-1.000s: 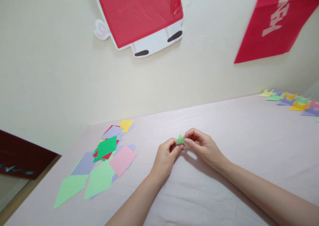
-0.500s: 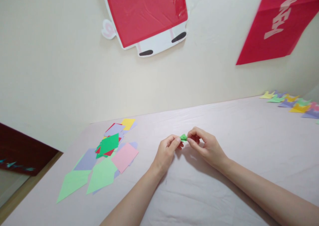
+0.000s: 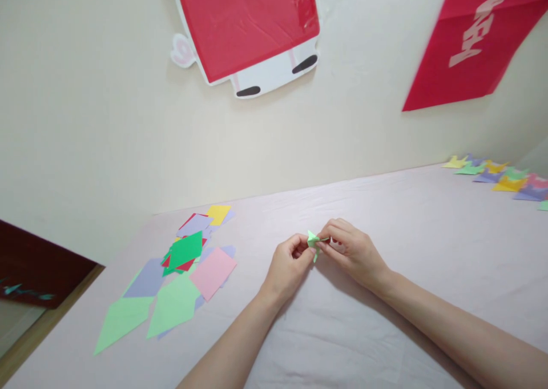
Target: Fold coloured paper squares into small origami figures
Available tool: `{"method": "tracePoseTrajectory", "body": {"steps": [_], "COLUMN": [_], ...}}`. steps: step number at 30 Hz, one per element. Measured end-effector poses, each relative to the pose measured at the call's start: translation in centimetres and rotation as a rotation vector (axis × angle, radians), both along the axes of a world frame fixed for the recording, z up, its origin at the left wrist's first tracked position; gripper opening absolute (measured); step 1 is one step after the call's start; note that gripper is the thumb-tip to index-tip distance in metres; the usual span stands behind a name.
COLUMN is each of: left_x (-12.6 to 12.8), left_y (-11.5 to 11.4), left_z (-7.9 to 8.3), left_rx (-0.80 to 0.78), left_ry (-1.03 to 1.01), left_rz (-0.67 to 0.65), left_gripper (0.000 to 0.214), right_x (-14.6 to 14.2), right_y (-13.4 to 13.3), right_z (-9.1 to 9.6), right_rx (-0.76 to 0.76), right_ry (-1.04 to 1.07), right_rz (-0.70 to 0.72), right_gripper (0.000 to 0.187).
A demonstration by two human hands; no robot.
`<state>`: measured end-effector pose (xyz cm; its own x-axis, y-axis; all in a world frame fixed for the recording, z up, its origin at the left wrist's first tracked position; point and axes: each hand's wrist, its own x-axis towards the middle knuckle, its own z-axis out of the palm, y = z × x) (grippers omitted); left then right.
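1. Pale wall [image 3: 107, 126] at the back, a cartoon cutout [image 3: 248, 29] up on it, and below, a cloth-covered table [image 3: 257, 217] with soft wrinkles.
2. Centre stage: a small light-green folded paper [image 3: 313, 239], up between the two hands above the cloth, one point sticking up and a narrow strip dangling.
3. Left hand [image 3: 286, 263] has it pinched, thumb against fingers; right hand [image 3: 357, 252] grips the other side the same way. Neither is free.
4. Delicate stuff, this! I'd judge the left pinch should be firm and steady while the right works in small, light presses along each crease; tugging too hard could tear or crumple such a little piece.
5. Over on the left, loose coloured papers [image 3: 185, 249] overlap; far right, folded paper pieces [image 3: 509, 184] cluster near the wall.
6. Lettering check: pale characters on the red hanging [image 3: 434, 72], sideways and not legible to me; teal marks on the dark red panel [image 3: 43, 257], too blurred. No brand readable.
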<state>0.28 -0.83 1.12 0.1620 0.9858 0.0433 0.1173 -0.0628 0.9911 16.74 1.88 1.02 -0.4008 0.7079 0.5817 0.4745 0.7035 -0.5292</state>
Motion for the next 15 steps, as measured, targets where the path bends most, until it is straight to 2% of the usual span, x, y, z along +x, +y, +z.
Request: {"method": "tracePoseTrajectory", "body": {"steps": [4,7,11,14,15], "left_x": [0.1,0.0,0.1,0.1,0.1], "left_y": [-0.1,-0.1,-0.1,-0.1,-0.1], "left_z": [0.0,0.0,-0.2,-0.2,-0.3], "left_rx": [0.023,0.035,0.051,0.063,0.064], "left_ry": [0.099,0.179,0.245,0.275,0.282], "left_rz": [0.000,0.027,0.044,0.049,0.048], "left_gripper": [0.018,0.020,0.014,0.013,0.013], "right_x": [1.2,4.4,12.1,19.7,22.4], "right_y": [-0.2,-0.7,-2.4,-4.3,-5.0], "right_z": [1.0,2.1,3.6,4.6,4.9], "right_rx": [-0.068,-0.170,-0.248,-0.314,-0.307], "right_ry": [-0.023,-0.001,-0.084,-0.219,-0.265], "right_rz": [-0.045,-0.174,-0.486,-0.810,-0.958], "right_gripper": [0.015,0.011,0.015,0.016,0.013]}}
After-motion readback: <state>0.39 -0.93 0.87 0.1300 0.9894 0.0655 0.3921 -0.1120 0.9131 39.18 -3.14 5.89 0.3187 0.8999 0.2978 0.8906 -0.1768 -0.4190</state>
